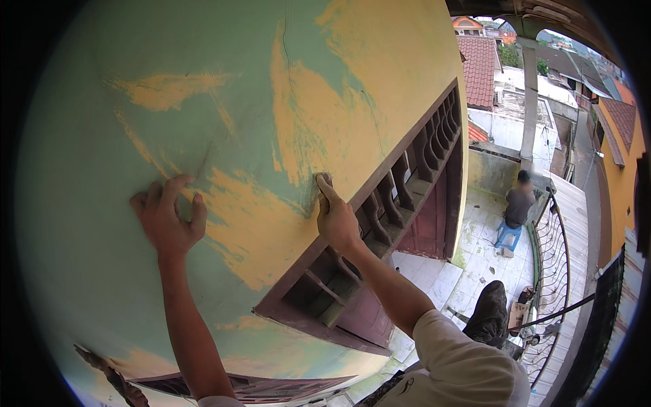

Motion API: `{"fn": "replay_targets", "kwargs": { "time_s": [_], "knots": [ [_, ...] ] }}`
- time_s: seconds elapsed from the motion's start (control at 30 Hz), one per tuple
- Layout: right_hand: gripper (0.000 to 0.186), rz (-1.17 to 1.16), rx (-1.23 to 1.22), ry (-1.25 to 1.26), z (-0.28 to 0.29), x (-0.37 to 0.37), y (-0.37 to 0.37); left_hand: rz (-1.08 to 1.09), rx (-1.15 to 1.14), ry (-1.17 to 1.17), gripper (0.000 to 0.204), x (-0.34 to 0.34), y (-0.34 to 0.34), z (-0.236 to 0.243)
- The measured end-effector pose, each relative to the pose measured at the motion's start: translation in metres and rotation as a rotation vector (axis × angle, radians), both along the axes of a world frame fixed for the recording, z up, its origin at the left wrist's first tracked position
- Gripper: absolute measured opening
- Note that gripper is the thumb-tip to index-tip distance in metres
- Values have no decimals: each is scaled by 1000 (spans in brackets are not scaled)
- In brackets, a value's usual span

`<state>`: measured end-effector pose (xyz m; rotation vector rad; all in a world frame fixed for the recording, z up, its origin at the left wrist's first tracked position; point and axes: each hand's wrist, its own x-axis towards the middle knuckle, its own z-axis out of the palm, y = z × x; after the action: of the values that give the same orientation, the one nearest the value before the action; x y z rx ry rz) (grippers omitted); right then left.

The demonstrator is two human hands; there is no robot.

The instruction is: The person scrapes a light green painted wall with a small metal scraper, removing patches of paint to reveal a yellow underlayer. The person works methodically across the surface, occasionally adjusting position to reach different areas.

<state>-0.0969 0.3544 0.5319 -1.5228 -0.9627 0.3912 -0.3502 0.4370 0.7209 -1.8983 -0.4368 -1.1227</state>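
Upon the painted wall (74, 169), head view, I list the following.

Item: left hand (169, 217), spread wide, fingers curved and thumb apart, fingertips resting at the wall where a yellow streak runs into green; I see nothing held in it.

Item: right hand (337, 220), closed narrow about a small brown piece (323, 180), forefinger laid along it. The piece sits against the wall, at the boundary of yellow and green, above the slatted frame; its material I cannot tell.

Item: wall surface, green, with ragged yellow patches (319, 115) between and above the hands, and a thin dark crack (287, 51) near the upper middle.

Item: brown slatted frame (386, 203), with wavy uprights, running obliquely below the right hand; dark red door (434, 220) beneath it.

Item: pale sleeve (430, 332) on the right arm, lower edge.

Item: white tiled floor (481, 251), well below, at the right. On it, another person (519, 203), seated on a blue stool (508, 235), apart from both hands; curved metal railing (557, 278) just beside.

Item: grey post (529, 102), upper right; beyond it, red tiled roof (477, 71) and orange building (617, 180).
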Motion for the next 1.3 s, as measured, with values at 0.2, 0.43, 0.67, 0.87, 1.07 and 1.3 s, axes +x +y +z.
{"fn": "replay_targets", "kwargs": {
  "time_s": [0.2,0.43,0.67,0.87,1.07,1.3],
  "knots": [
    [45,-160,346,-200,-56,0,26,-79,42,-2,27,17,3,6],
    [46,-48,139,-89,-40,-15,3,-34,44,48,28,4,2,3],
    [45,-140,119,-102,9,25,22,-67,44,2,24,11,3,0],
    [43,-88,262,-154,-67,-1,15,-73,32,-10,22,11,3,1],
    [45,-123,86,-147,-25,14,16,-59,65,14,24,10,4,1],
    [45,-111,140,-330,-18,25,18,-78,31,-44,29,14,-5,0]
  ]
}}
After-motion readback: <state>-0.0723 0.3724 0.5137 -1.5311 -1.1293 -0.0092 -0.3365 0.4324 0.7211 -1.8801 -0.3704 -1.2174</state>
